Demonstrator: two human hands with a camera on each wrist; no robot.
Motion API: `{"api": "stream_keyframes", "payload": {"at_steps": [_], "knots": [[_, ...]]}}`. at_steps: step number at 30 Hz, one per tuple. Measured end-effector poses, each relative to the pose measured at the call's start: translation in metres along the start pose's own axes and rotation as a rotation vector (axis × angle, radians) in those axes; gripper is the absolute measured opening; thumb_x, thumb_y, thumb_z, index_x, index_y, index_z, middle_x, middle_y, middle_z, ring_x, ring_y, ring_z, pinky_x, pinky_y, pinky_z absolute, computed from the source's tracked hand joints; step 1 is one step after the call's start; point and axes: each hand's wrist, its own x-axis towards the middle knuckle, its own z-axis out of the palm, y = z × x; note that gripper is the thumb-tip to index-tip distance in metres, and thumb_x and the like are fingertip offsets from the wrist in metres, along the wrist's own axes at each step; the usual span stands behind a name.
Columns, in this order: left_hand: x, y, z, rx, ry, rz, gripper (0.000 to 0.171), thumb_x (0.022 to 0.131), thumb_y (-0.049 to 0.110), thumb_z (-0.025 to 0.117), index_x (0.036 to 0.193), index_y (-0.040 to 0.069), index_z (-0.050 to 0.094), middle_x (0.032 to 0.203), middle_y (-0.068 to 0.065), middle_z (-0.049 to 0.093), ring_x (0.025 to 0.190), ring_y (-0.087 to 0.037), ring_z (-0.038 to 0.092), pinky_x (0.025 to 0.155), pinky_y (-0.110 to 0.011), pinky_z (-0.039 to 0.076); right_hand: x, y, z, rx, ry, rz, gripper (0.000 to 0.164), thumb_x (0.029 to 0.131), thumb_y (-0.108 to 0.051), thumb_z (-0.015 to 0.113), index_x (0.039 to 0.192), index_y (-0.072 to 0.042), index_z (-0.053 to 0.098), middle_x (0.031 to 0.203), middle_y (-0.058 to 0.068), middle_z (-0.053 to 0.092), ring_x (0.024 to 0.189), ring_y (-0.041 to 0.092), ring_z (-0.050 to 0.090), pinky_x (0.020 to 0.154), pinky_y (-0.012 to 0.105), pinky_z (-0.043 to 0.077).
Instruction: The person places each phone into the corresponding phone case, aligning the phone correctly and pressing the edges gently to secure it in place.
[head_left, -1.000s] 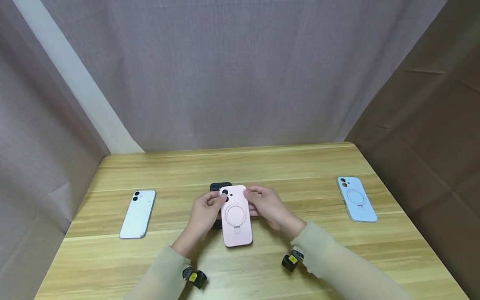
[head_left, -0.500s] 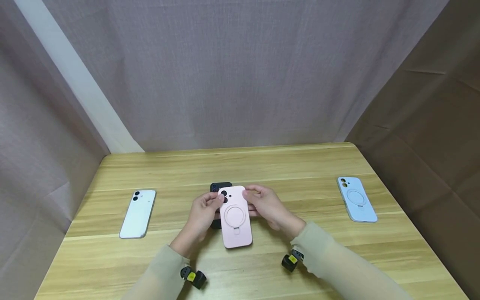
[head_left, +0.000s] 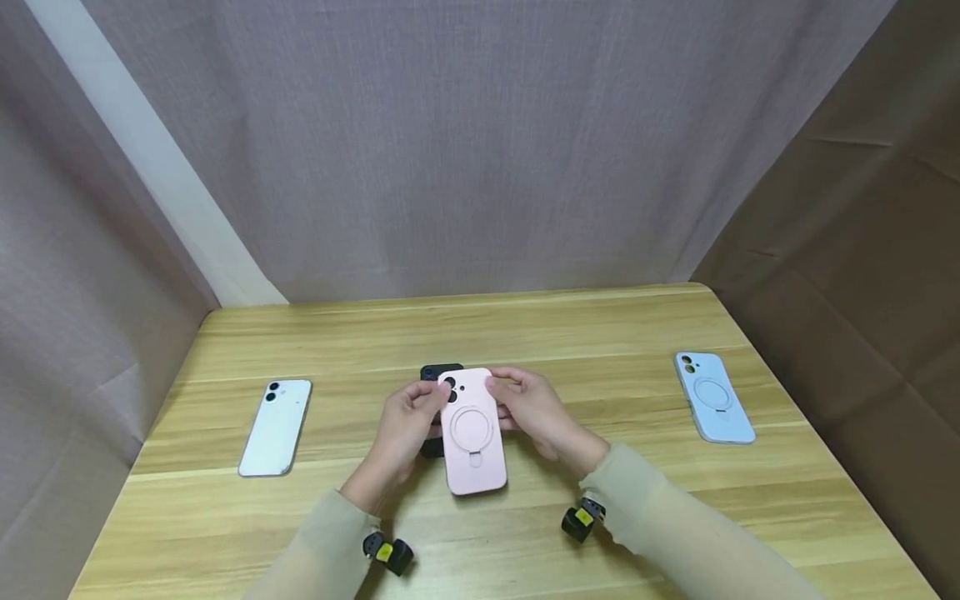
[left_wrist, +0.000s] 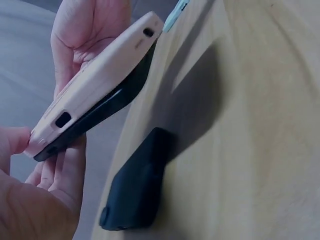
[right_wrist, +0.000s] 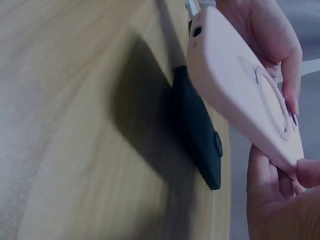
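In the head view, my left hand [head_left: 401, 429] and right hand [head_left: 536, 412] grip the upper sides of a pink phone case [head_left: 474, 458] with a ring stand on its back. Both thumbs are on the back near the camera end, with fingers underneath. The left wrist view shows a dark phone [left_wrist: 107, 107] against the case's underside, close to it at the camera end and partly out along the edge. The case is held tilted above the table. Behind and below it lies a black phone or phone case [left_wrist: 137, 185], largely hidden in the head view; which, I cannot tell.
A white phone [head_left: 275, 429] lies back up on the wooden table [head_left: 360, 342] at the left. At the right is a light blue phone case [head_left: 714, 400] with a ring stand. Grey curtains [head_left: 480, 167] stand behind the table's far edge.
The pink case shifts and tilts only very slightly between my hands. Both hands keep the same grip, and the other things on the table stay put.
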Motion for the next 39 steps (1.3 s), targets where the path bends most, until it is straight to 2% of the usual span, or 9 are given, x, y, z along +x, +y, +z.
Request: {"api": "stream_keyframes", "payload": {"at_steps": [4, 13, 16, 24, 32, 39], "knots": [[0.0013, 0.004, -0.0005, 0.008, 0.016, 0.028, 0.039, 0.092, 0.034, 0.067, 0.108, -0.001, 0.063, 0.09, -0.013, 0.072, 0.072, -0.019, 0.068, 0.064, -0.038, 0.058, 0.001, -0.0018, 0.0009, -0.009, -0.008, -0.01, 0.033, 0.098, -0.016, 0.058, 0.129, -0.008, 0.058, 0.095, 0.015, 0.071, 0.075, 0.025, 0.069, 0.07, 0.039, 0.058], [-0.0009, 0.0041, 0.0041, -0.007, 0.082, 0.028, 0.027, 0.097, 0.02, 0.061, 0.106, -0.005, 0.064, 0.089, -0.014, 0.071, 0.071, -0.018, 0.067, 0.066, -0.034, 0.058, -0.0003, -0.0009, 0.0028, -0.038, -0.029, -0.036, 0.033, 0.098, -0.016, 0.058, 0.129, -0.003, 0.056, 0.097, 0.015, 0.07, 0.079, 0.025, 0.069, 0.071, 0.038, 0.058], [-0.0009, 0.0031, 0.0053, -0.012, 0.084, 0.031, 0.026, 0.097, 0.018, 0.06, 0.107, -0.006, 0.063, 0.09, -0.014, 0.071, 0.071, -0.017, 0.066, 0.066, -0.032, 0.057, -0.0006, -0.001, 0.003, -0.061, -0.023, -0.031, 0.033, 0.099, -0.017, 0.057, 0.129, -0.003, 0.056, 0.098, 0.014, 0.07, 0.08, 0.024, 0.069, 0.072, 0.038, 0.058], [-0.001, 0.0016, 0.0041, -0.105, 0.038, -0.002, 0.022, 0.097, 0.012, 0.059, 0.107, -0.008, 0.06, 0.089, -0.011, 0.069, 0.071, -0.016, 0.065, 0.066, -0.029, 0.056, -0.0012, -0.0039, 0.0007, -0.103, -0.023, -0.001, 0.029, 0.1, -0.021, 0.056, 0.124, -0.005, 0.059, 0.096, 0.011, 0.07, 0.081, 0.022, 0.067, 0.07, 0.037, 0.058], [0.0005, 0.0006, -0.0007, -0.244, -0.056, -0.038, 0.019, 0.096, 0.013, 0.061, 0.102, -0.004, 0.059, 0.092, -0.009, 0.067, 0.08, -0.017, 0.064, 0.073, -0.031, 0.056, -0.0012, -0.0055, -0.0005, -0.092, -0.045, 0.021, 0.031, 0.101, -0.023, 0.054, 0.122, -0.001, 0.06, 0.099, 0.013, 0.068, 0.082, 0.021, 0.067, 0.073, 0.035, 0.057], [-0.0013, 0.0042, -0.0045, -0.143, -0.147, -0.022, 0.032, 0.096, 0.022, 0.062, 0.113, -0.004, 0.057, 0.103, -0.014, 0.068, 0.089, -0.02, 0.065, 0.079, -0.035, 0.056, 0.0006, -0.0062, 0.0011, -0.094, 0.001, 0.004, 0.031, 0.101, -0.019, 0.052, 0.123, 0.001, 0.06, 0.099, 0.013, 0.066, 0.079, 0.018, 0.064, 0.076, 0.038, 0.056]]}}
